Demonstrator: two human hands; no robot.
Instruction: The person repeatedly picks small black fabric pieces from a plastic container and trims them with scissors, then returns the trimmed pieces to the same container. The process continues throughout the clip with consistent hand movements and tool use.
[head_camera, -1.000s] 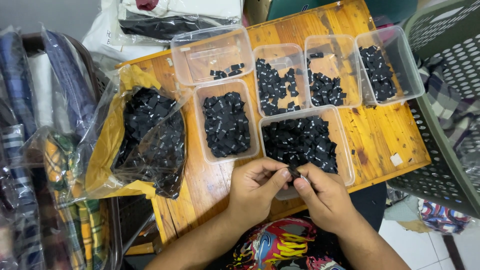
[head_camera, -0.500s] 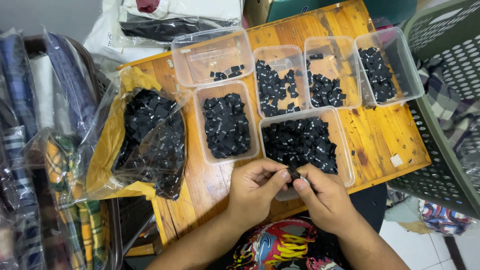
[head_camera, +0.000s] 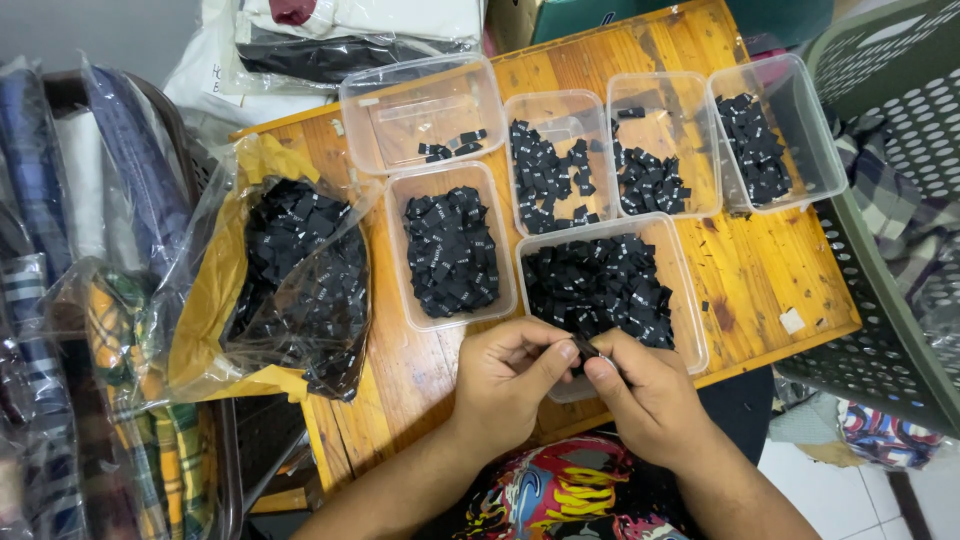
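Both hands, left hand (head_camera: 515, 375) and right hand (head_camera: 640, 390), pinch 1 small black label (head_camera: 583, 349) between fingertips over the nearest clear tub (head_camera: 690, 330). Sorting seems underway; placing it calls for matching 1 of 6 tubs.

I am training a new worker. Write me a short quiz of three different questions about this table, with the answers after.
1. True or false: both hands pinch one small black label together over the near edge of the table.
2. How many clear plastic tubs stand on the wooden table?
3. Multiple choice: where does the open clear bag of black labels lie? A) at the person's left of the tubs, B) inside the green basket, C) in a tub.

Key
1. True: the left hand and right hand meet on a black label.
2. Six, for example the nearest tub on the wooden table.
3. A: the clear bag lies at the left; the green basket is at the right.
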